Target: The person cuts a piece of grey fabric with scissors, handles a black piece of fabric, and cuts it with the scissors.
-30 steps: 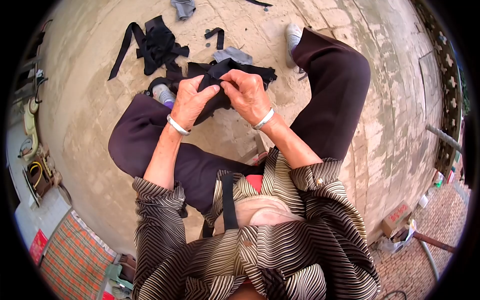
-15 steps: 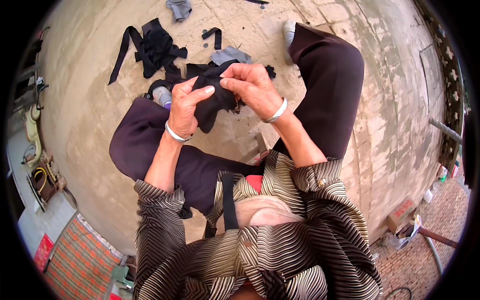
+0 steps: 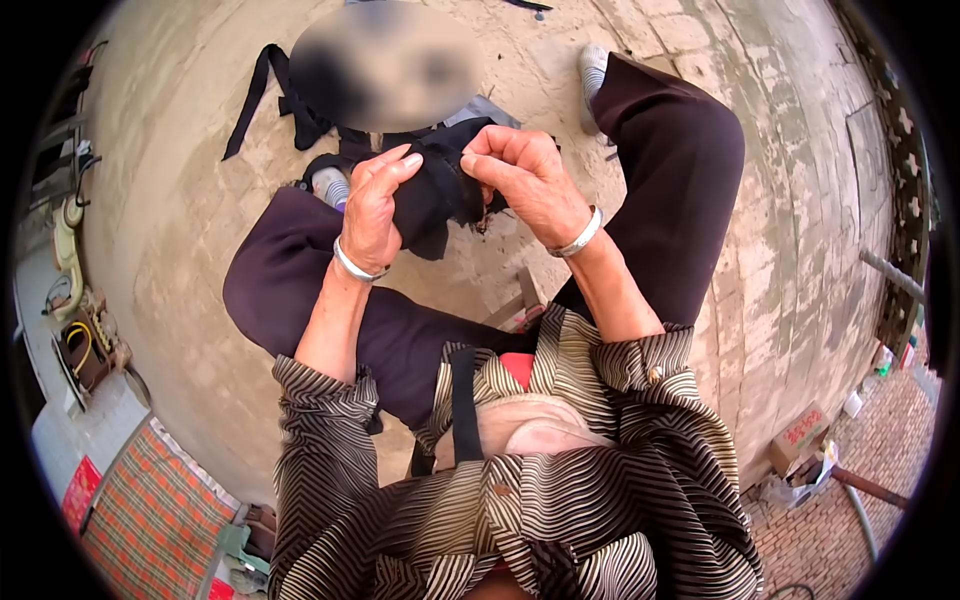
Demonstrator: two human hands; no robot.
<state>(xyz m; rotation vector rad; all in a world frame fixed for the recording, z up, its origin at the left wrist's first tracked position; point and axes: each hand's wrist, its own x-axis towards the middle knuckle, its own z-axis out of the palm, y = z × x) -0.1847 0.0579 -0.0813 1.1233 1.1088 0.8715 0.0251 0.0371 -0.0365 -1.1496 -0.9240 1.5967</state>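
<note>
Between my hands hangs a piece of black cloth (image 3: 430, 195), with a frayed, ragged edge at its lower right. My left hand (image 3: 375, 205) grips its left side, thumb laid along the top and fingers behind the fabric. Thumb and fingertips of my right hand (image 3: 530, 185) pinch the cloth's upper right edge. Whether anything small, such as a thread, is also in that pinch is too fine to make out. Each wrist wears a silver bangle. The cloth is held above the ground between my spread legs.
Black fabric strips (image 3: 255, 95) and a grey cloth piece (image 3: 485, 110) lie on the concrete ahead, partly under a blurred patch. A checked cloth (image 3: 160, 510) is at lower left. A cardboard box (image 3: 800, 438) stands at lower right.
My right hand has drawn slightly away to the right from my left, and the cloth between them is turned a little. The whole view has shifted slightly.
</note>
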